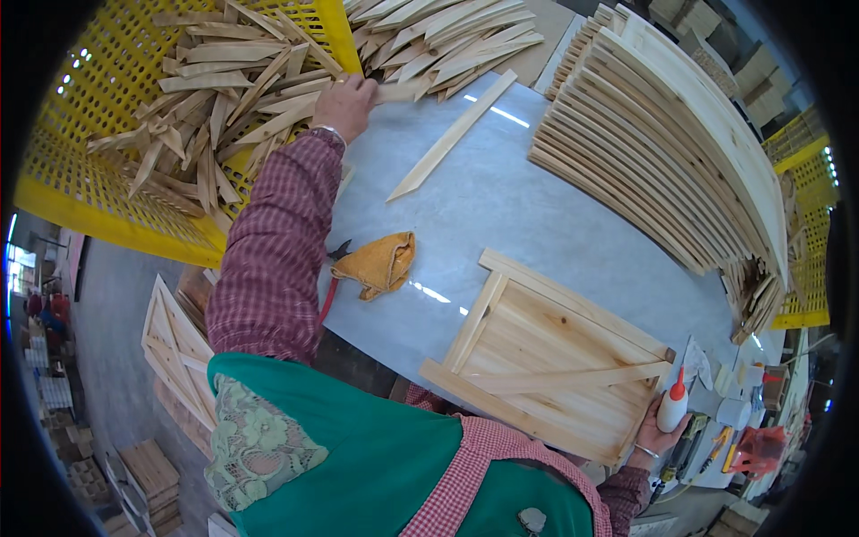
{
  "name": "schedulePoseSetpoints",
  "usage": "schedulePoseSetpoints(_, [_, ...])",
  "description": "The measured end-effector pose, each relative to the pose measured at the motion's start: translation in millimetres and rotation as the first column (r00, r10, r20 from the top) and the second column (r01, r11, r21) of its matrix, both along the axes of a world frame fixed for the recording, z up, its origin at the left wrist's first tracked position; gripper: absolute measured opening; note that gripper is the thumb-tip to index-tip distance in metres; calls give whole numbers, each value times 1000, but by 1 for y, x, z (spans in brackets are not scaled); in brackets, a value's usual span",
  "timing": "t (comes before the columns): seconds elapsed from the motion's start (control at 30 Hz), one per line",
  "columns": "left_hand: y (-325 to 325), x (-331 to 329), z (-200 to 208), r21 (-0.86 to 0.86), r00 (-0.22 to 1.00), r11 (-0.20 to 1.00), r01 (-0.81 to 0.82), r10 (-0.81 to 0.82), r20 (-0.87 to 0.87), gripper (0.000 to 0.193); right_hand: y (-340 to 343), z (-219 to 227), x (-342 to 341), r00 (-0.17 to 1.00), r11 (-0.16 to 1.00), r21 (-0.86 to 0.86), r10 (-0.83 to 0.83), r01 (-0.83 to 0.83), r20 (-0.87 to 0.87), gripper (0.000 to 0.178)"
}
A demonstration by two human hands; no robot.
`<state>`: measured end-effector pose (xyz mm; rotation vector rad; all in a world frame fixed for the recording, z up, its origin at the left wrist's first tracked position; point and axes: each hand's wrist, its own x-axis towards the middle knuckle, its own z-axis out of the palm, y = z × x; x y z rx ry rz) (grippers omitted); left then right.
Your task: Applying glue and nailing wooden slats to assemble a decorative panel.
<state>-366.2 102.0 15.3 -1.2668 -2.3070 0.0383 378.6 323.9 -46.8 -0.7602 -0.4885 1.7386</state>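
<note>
My left hand (344, 106) reaches to the far left, its fingers closed on the end of a pale wooden strip (394, 92) beside a heap of similar strips (438, 40). At the lower right, my right hand (660, 431) grips a white glue bottle (671, 412) with a red tip, held upright by the panel's corner. The framed wooden panel (559, 327) lies at the near edge of the table, a diagonal brace (573, 379) across it. One loose strip (452, 136) with angled ends rests on the table between the heap and the panel.
A yellow perforated crate (116, 210) full of strips stands at the left. Curved-looking stacks of boards (658, 143) fill the table's right side. An orange-brown leather piece (376, 265) lies near my left sleeve. Tools and a red plastic bag (759, 449) sit at the lower right.
</note>
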Motion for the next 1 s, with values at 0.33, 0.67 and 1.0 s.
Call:
schedulePoseSetpoints(0.33, [-5,188,53,546,-349,441,-712,-898,270,36,-8,-4,-3,999,999,-28,24,-25,-39,53])
schedulePoseSetpoints(0.67, [34,334,40,462,-616,574,-676,-784,73,38,-67,75,-83,968,929,294,178,-224,176,61])
schedulePoseSetpoints(1.0, [54,391,43,434,-655,639,-635,-744,135,39,-116,129,-108,911,818,472,143,-328,386,72])
